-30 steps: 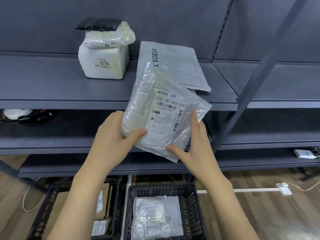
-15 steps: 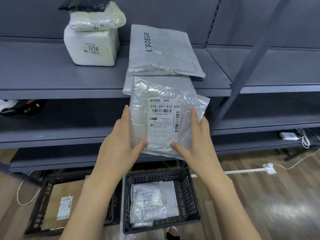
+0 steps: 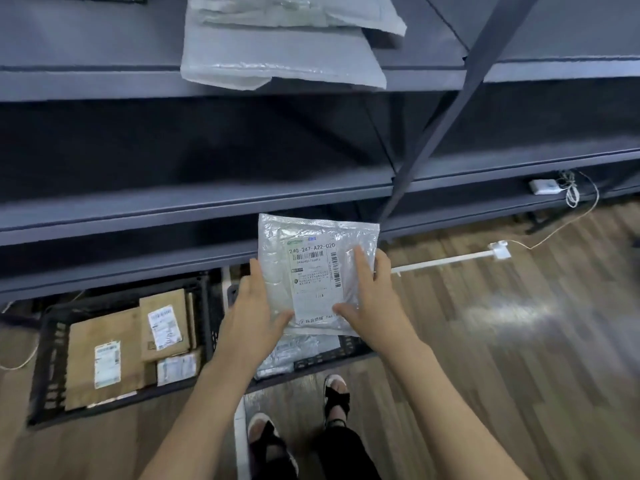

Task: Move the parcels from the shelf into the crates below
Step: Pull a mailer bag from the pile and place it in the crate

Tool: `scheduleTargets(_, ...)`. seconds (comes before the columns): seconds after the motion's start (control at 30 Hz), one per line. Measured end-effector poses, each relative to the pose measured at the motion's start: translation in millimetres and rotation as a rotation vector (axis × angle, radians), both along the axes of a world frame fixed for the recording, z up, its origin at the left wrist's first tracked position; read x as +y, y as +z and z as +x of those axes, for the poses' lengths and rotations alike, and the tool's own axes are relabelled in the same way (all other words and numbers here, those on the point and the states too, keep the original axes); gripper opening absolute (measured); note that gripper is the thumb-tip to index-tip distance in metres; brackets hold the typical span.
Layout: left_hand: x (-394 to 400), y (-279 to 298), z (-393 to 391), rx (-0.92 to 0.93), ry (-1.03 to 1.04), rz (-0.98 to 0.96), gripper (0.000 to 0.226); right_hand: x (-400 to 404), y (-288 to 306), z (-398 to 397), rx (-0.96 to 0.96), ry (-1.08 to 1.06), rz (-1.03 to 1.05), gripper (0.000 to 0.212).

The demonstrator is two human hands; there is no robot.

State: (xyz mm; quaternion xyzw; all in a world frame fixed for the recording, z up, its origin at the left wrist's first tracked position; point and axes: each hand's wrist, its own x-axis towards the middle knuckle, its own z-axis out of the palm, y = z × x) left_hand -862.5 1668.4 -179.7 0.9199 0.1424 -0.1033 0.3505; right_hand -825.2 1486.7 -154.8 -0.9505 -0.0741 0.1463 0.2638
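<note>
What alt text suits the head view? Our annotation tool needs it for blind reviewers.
Both hands, left hand and right hand, hold a clear plastic parcel with a white label over a black plastic crate. Brown cardboard parcels fill a second black crate beside it.

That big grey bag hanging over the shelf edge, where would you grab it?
Probably pinch the grey bag at its overhanging front edge, coming from the front. It lies flat on the shelf, and another bag rests on its rear part.
</note>
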Motion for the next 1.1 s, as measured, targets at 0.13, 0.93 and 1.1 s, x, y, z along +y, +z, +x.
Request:
scheduleTargets(0.13, -11.6, -49.6, -5.7, 0.155, 0.002, -0.013, 0.097, -6.9, -48.6, 6.0, 0.117, 0.038, -0.093, 0.099)
scheduleTargets(0.93, -52.8, -514.5, 48.0, 0.408, -0.124, -0.033, 0.089, -50.7, -528.1, 76.7, 0.397, 0.191, -0.339, 0.101)
scheduleTargets(1.1, -79.0, -597.9, 105.4, 0.353, -0.194, -0.020, 0.083, -75.5, -602.5, 116.9, 0.349, 0.108, -0.407, 0.099)
